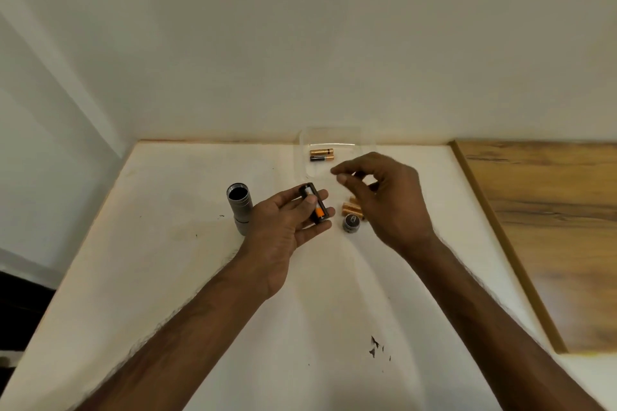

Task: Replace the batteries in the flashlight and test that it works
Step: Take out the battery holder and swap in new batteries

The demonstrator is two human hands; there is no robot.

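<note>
- White table (160, 217) pushed against a pale wall (300, 43). Its left edge runs diagonally back to the far corner, and a wooden panel (551, 210) with a raised lip bounds it on my right. A broad stretch of bare surface lies between my forearms.
- My left hand (283, 230), palm up, cradles a black battery holder (324, 206) across the fingers. My thumb presses on a white-and-orange battery (319, 211) seated in it.
- My right hand (390, 197) hovers just beyond the holder, touching nothing. The fingers are half curled, with thumb and forefinger tips a little apart. I can make out nothing held in them.
- The silver flashlight body (241, 210) sits on the table just left of my left hand, its open dark end showing.
- The tail cap (351, 222), spring up, rests below my right hand, with loose gold batteries (351, 209) just behind it.
- A clear plastic tray (347, 137) by the wall holds two batteries (321, 155) lying side by side.
</note>
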